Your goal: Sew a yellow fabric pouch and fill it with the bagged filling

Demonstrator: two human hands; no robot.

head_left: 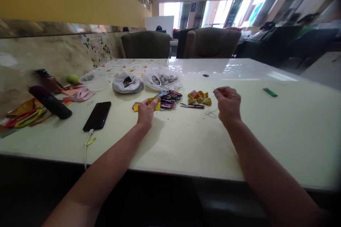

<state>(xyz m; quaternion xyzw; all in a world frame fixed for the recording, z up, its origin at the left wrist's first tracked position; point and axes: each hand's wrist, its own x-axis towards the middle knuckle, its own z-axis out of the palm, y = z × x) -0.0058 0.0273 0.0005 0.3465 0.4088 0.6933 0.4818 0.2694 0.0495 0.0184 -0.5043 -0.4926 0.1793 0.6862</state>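
Observation:
My left hand [146, 111] pinches a small yellow piece of fabric [157, 103], thumb on top. Close behind it lies a pile of folded dark, patterned fabric pieces [170, 98]. My right hand [229, 103] is raised above the table, thumb and fingertips pressed together on a fine needle [213, 88], which shows only as a thin sliver. A loose thread [211, 113] curls below that hand. Between the hands are several small stuffed yellow and red fabric pieces [198, 96]. Thread snips [192, 106] lie just in front of them.
Two white plastic bags stand behind, one with dark filling [127, 82], one with greyish filling [164, 79]. At left are a phone [97, 116] on a white cable [85, 152], a dark cylinder [50, 102] and scissors [30, 117]. A green lighter-like object [270, 92] lies right.

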